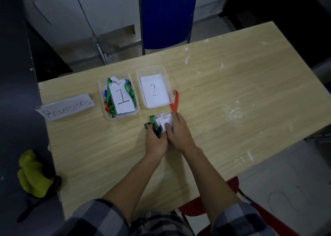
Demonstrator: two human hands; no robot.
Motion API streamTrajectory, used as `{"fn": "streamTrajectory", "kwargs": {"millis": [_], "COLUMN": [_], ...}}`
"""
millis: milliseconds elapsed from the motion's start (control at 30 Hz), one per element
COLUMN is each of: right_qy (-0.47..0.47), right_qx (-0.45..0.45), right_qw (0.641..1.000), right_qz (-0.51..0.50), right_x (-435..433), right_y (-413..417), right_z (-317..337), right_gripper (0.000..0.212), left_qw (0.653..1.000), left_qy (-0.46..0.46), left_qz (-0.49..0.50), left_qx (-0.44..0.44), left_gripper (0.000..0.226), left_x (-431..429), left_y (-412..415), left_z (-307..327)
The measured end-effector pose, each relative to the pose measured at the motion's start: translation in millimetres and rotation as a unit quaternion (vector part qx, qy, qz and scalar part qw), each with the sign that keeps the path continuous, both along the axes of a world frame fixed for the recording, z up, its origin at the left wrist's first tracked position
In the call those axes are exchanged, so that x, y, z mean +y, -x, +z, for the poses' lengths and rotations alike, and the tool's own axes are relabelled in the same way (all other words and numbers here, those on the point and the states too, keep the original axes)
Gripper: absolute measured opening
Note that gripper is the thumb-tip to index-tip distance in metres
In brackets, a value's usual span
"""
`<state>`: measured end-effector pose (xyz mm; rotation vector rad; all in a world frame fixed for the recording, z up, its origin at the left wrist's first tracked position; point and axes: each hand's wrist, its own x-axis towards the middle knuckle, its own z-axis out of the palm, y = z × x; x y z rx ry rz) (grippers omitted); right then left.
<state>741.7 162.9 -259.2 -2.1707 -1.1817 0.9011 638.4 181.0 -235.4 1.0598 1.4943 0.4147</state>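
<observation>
Left grip [155,139] and right grip [180,133] clutch the badge bundle [164,121] on the desk [232,92]. Tray 1 [125,117], at its eleven o'clock, holds lanyards [132,94] and a card marked 1 [121,99]; tray 2 [152,67], at twelve, a card marked 2 [154,90].

You have a single view: the wide-angle camera on your head looks forward and steeply down over the wooden surface [232,96], close above its near edge, facing the blue chair [166,15] beyond.

Left hand [155,142] and right hand [179,133] around a badge bundle [163,121]
</observation>
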Motion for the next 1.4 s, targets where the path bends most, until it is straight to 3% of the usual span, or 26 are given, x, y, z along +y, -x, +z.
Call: {"fn": "streamTrajectory", "kwargs": {"millis": [133, 267, 433, 600, 800, 1033, 1233, 1400], "right_qy": [-0.001, 0.008, 0.005, 0.033, -0.027, -0.084, -0.104, -0.076], "right_qx": [0.027, 0.121, 0.293, 0.371, 0.392, 0.394, 0.368, 0.341], "right_qw": [1.000, 0.988, 0.930, 0.896, 0.894, 0.897, 0.912, 0.922], "right_qz": [-0.013, -0.099, -0.221, -0.242, -0.216, -0.181, -0.145, -0.166], "right_x": [-3, -3, -3, 9, 28, 74, 128, 163], "right_y": [5, 2, -3, 7, 10, -5, -23, -35], "right_z": [4, 11, 20, 40, 67, 120, 158, 142], "right_gripper": [0.050, 0.035, 0.019, 0.031, 0.036, 0.016, 0.016, 0.010], "left_qw": [0.993, 0.982, 0.977, 0.978, 0.984, 0.984, 0.980, 0.987], "left_qy": [0.080, 0.132, 0.138, 0.115, 0.014, -0.073, -0.090, -0.042], "left_qz": [0.068, 0.090, 0.093, 0.078, 0.059, 0.033, 0.050, 0.054], "left_qx": [-0.058, -0.104, -0.134, -0.156, -0.170, -0.162, -0.170, -0.145], "left_gripper": [0.054, 0.053, 0.055, 0.054, 0.056, 0.054, 0.048, 0.053], "left_x": [6, 10, 13, 19, 41, 93, 141, 172], "left_y": [4, 16, 30, 33, 29, 14, -2, -14], "left_z": [-2, -4, -2, 11, 39, 90, 116, 106]}}
